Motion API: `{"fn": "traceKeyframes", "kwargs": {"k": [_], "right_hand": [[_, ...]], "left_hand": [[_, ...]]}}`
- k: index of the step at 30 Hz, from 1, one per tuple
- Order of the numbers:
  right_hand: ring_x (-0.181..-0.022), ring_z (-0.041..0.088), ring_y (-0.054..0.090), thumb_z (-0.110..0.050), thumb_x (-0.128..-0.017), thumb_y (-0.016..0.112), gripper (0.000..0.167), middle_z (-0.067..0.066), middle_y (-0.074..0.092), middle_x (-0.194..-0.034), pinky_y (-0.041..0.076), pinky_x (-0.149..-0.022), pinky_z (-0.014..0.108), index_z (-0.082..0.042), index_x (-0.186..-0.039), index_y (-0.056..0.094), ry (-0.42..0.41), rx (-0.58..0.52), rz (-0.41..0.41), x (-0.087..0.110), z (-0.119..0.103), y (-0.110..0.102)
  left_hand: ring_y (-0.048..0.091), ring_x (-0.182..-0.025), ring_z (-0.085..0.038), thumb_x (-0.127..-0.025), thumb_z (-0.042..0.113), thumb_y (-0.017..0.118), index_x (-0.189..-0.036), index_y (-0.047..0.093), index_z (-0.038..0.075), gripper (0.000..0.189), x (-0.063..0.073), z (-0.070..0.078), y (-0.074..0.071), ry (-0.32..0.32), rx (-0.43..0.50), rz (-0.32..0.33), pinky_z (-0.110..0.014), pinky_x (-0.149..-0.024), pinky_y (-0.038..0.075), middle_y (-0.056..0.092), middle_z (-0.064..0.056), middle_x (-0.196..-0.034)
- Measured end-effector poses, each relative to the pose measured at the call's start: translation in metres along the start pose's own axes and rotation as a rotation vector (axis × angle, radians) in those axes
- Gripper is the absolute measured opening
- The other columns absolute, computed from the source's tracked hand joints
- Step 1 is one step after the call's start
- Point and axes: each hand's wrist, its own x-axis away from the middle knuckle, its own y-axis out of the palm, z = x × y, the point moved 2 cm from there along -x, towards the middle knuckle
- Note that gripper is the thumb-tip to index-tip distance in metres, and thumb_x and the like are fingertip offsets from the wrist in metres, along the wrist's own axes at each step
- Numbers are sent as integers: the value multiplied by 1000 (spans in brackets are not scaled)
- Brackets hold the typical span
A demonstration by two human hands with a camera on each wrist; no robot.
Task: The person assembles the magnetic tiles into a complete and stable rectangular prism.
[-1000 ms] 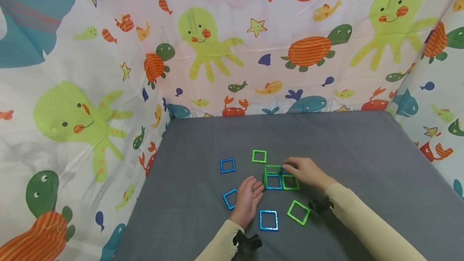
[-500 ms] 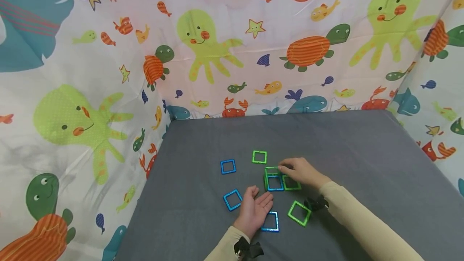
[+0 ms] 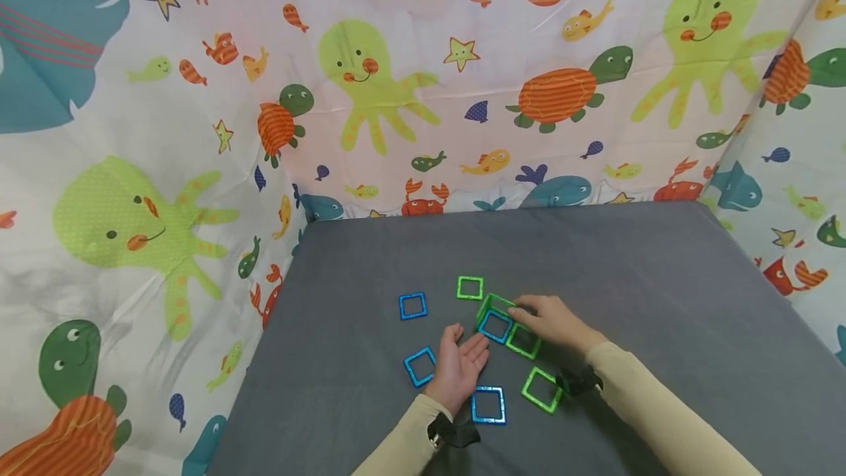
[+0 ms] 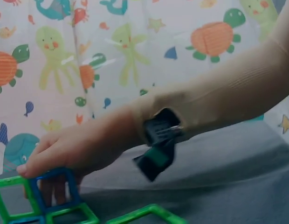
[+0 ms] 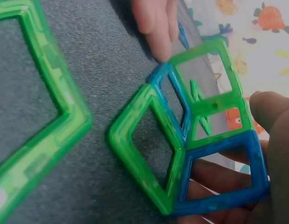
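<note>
Magnetic square tiles, joined together, stand on the grey cloth. A blue tile (image 3: 493, 338) and a green tile (image 5: 140, 176) lie flat side by side, and green tiles (image 5: 233, 70) rise along the left and back. My right hand (image 3: 555, 322) grips an upright blue tile (image 5: 219, 204) at the back right, thumb on one side and fingers on the other. My left hand (image 3: 459, 369) is palm up with fingers extended, its fingertips at the left corner of the joined tiles; whether they touch is unclear.
Loose tiles lie flat around: a green one (image 3: 470, 278) behind, blue ones at far left (image 3: 413, 294) and left (image 3: 412, 372), a blue one (image 3: 488, 423) in front, a green one (image 3: 537, 403) at front right. A patterned curtain (image 3: 396, 167) surrounds the cloth.
The joined tiles have turned clockwise, so the flat pair now slants down to the right. My left hand moved down and turned palm up, then came back up towards the tiles.
</note>
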Motion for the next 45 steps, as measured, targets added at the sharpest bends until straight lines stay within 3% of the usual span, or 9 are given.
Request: {"fn": "traceKeyframes", "kwargs": {"k": [8,11,15,18,21,24,27,33,45], "right_hand": [[-102,27,71,-39,-106,52,43,12,74,-118,57,-85,46,-7,-128,68,66,-48,17,11,5,1],[-87,20,68,-39,-108,46,41,9,74,-102,54,-77,39,-8,-118,71,83,-73,23,14,6,1],[-75,12,60,-27,-111,37,40,7,71,-89,50,-68,33,-5,-116,71,78,-114,59,17,8,0],[-75,9,60,-14,-106,37,40,9,72,-96,51,-65,29,2,-127,66,90,-155,70,20,11,1],[-80,14,65,-7,-100,42,39,15,73,-104,54,-67,30,5,-131,63,145,-204,50,20,13,3],[-97,26,71,-5,-97,50,37,19,73,-116,59,-77,39,4,-131,63,171,-196,37,20,13,5],[-107,32,72,-9,-98,60,33,17,73,-118,59,-86,45,1,-129,66,183,-162,59,19,15,8],[-95,26,75,-19,-95,71,27,13,77,-108,60,-81,42,-4,-118,74,147,-102,118,15,17,12],[-89,24,75,-19,-94,73,24,12,78,-104,60,-76,40,-5,-114,76,106,-50,170,15,17,20]], "left_hand": [[18,-153,-52,-108,29,29,-159,-4,-7,71,-21,11,2,-15,-68,-31,-55,-127,15,16,-43,-160],[20,-153,-51,-107,30,31,-160,-1,-6,72,-29,15,4,-34,-89,-48,-55,-127,16,18,-41,-161],[22,-153,-50,-107,30,34,-161,2,-6,72,-40,20,7,-47,-125,-58,-55,-127,18,21,-41,-160],[24,-152,-51,-107,30,34,-160,4,-7,72,-49,24,10,-51,-162,-60,-55,-126,20,22,-42,-159],[25,-152,-50,-108,31,34,-160,6,-7,71,-56,27,13,-60,-190,-58,-55,-126,21,24,-41,-159],[27,-152,-49,-108,33,35,-160,9,-6,70,-62,28,14,-68,-208,-61,-54,-126,21,25,-40,-159],[28,-152,-48,-108,34,36,-160,12,-6,70,-67,28,14,-73,-223,-71,-54,-126,22,26,-39,-159],[31,-151,-47,-109,36,35,-160,17,-5,68,-74,29,13,-70,-242,-81,-54,-126,23,28,-39,-159],[33,-150,-46,-107,35,40,-159,22,-5,67,-77,28,11,-65,-276,-83,-52,-125,25,32,-36,-159]]}}
